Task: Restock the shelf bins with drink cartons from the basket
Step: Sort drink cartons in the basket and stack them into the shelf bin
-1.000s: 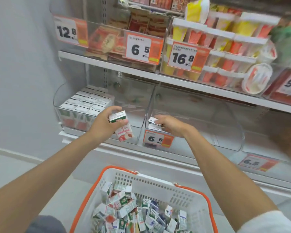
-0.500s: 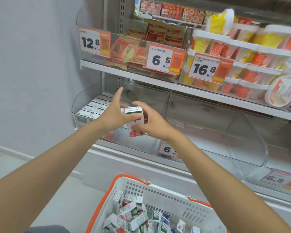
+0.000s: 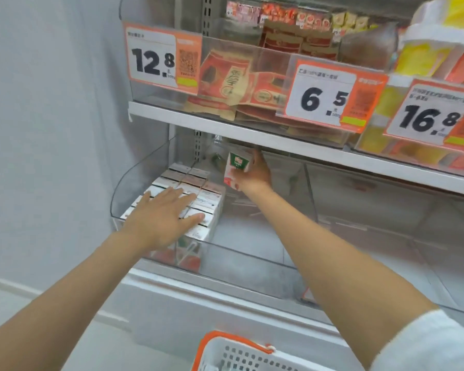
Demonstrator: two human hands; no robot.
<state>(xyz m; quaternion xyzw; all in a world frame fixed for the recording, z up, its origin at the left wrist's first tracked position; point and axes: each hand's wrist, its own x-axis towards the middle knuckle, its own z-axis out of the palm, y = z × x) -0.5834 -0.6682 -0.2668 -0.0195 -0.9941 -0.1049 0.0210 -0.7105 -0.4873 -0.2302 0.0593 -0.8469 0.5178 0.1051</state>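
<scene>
My right hand is shut on a white, green and red drink carton, held upright inside the clear lower shelf bin, just under the upper shelf. To its left, several cartons stand in tight rows filling the bin's left side. My left hand lies flat and open on top of those rows, fingers spread. The white basket with an orange rim shows only its top edge at the bottom of the view; its contents are out of frame.
The upper shelf carries clear bins of red and tan packets and yellow tubs, with price tags 12.8, 6.5 and 16.8. A second clear bin lies to the right. A grey wall stands at the left.
The carton passed from my left hand to my right, which carried it up and into the bin. My left hand let go and settled on the stacked rows. The view moved closer.
</scene>
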